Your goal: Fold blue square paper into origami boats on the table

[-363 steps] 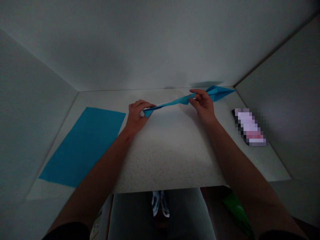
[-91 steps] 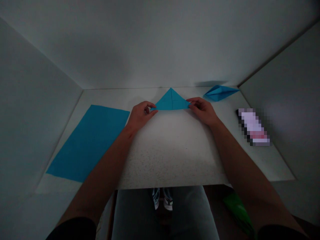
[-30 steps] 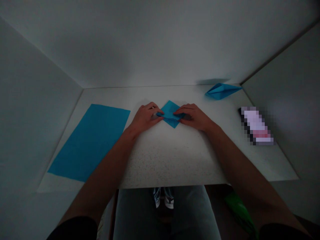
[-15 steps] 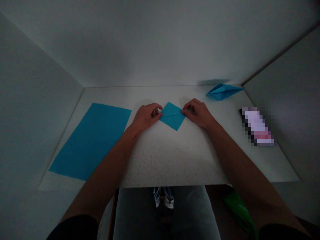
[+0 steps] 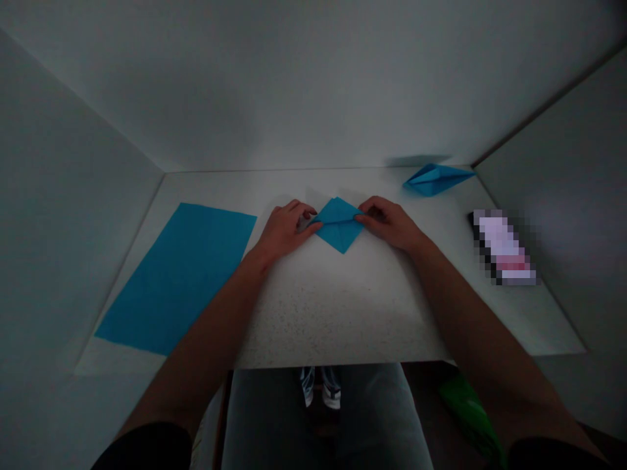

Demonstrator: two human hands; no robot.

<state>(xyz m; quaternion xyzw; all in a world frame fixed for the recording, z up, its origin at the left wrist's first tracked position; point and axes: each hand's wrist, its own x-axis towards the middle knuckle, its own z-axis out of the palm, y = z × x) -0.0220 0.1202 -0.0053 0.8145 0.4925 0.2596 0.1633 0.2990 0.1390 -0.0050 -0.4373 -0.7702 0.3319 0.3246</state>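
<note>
Diamond of folded bright blue paper (image 5: pixel 343 238) in the head view, resting toward the back of the matt white, dark-flecked tabletop (image 5: pixel 304 313), short of the plain grey-white wall (image 5: pixel 313 98). Held at both side corners: at one by the bare left hand (image 5: pixel 291 225), thumb laid over the edge and fingers curled behind; at the other by the bare right hand (image 5: pixel 389 222), pinching between thumb and bent fingers. Gripped lightly on both sides, with only the tips in use. Marked now by a dark slit running from thumb to thumb, a doubled tip at the far point and a faint upright crease in the near half. Flatter half a second ago, with just a thin line across; since then apparently parted along the middle. Judging by that, at a stage of shaping layers and lining up corners, probably not yet creased firmly. Too dim for counting layers. To the left, partly covered by the left forearm (image 5: pixel 225 313), a large flat rectangular sheet of blue paper (image 5: pixel 179 267). To the right, near the wall, a pointed folded blue paper shape (image 5: pixel 431 184); nearer, a dark-edged oblong phone with a blurred pale screen (image 5: pixel 504 248). Below the tabletop, at lower right, a bright green item (image 5: pixel 470 414), too dark to identify.
</note>
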